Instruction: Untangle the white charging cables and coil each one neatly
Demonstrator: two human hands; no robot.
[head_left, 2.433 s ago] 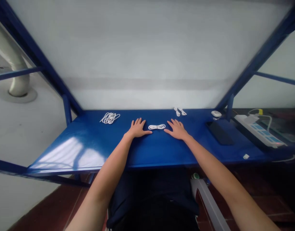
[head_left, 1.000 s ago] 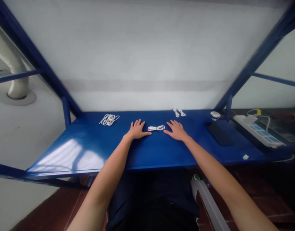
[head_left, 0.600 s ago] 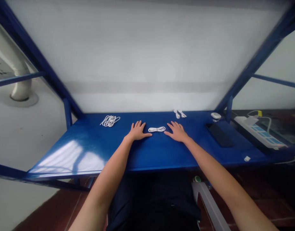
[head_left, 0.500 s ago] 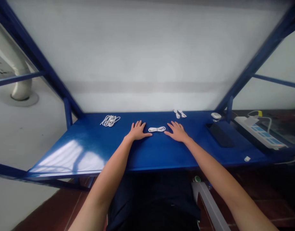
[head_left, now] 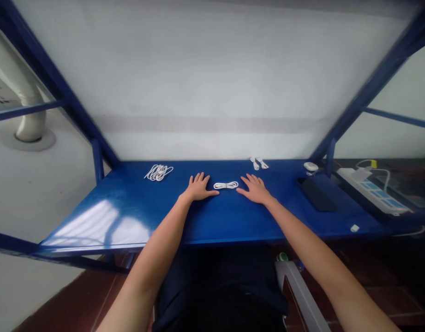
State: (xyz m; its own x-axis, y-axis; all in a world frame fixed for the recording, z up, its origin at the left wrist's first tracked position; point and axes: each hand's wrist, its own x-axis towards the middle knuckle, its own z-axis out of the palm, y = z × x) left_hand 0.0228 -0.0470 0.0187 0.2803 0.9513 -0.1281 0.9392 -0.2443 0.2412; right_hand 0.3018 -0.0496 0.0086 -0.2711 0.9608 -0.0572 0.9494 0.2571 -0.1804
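A small white cable (head_left: 226,185), coiled and tied in the middle, lies on the blue table (head_left: 104,216). My left hand (head_left: 198,187) rests flat on the table just left of it, fingers spread, thumb pointing toward the coil. My right hand (head_left: 254,188) lies flat just right of the coil, fingers spread too. Neither hand touches the cable or holds anything.
A looser white cable bundle (head_left: 158,172) lies at the back left. Two short white cables (head_left: 258,163) sit at the back right. A black phone (head_left: 316,194), a round white object (head_left: 311,166), a small white piece (head_left: 354,228) and a power strip (head_left: 374,195) are to the right.
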